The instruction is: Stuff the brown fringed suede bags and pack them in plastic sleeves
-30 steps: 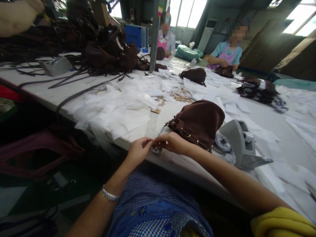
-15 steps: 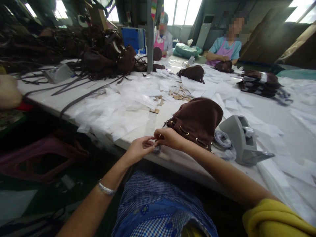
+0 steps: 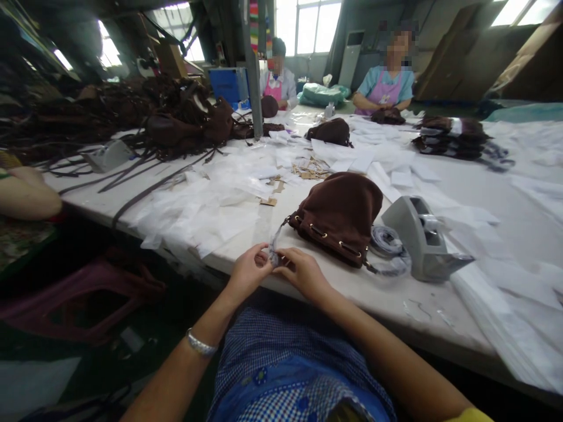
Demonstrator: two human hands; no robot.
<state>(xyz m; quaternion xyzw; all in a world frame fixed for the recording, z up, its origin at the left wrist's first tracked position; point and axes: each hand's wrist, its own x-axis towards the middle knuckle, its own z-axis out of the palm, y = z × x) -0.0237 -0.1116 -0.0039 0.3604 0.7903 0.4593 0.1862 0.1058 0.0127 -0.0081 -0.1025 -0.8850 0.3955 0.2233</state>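
A brown drawstring bag [image 3: 338, 211] with metal eyelets lies on its side on the table in front of me. From its left end a strap wrapped in clear plastic [image 3: 274, 239] runs down to the table edge. My left hand [image 3: 251, 266] pinches this wrapped strap between thumb and fingers. My right hand [image 3: 303, 271] closes on the same strap from the other side, fingertips close to the left ones. At the bag's right end lies a coiled, plastic-wrapped strap [image 3: 387, 239], beside a grey tape dispenser [image 3: 416, 237].
White tissue sheets [image 3: 189, 205] and brown card scraps [image 3: 268, 201] are scattered over the table. Brown bags with straps [image 3: 189, 120] are heaped at the left, and a stack of brown pieces [image 3: 453, 138] lies right. Two co-workers sit across; another person's arm [image 3: 30, 193] shows at left.
My right hand has dropped back from above the strap to beside it, leaving the strap more exposed. The camera view has shifted slightly.
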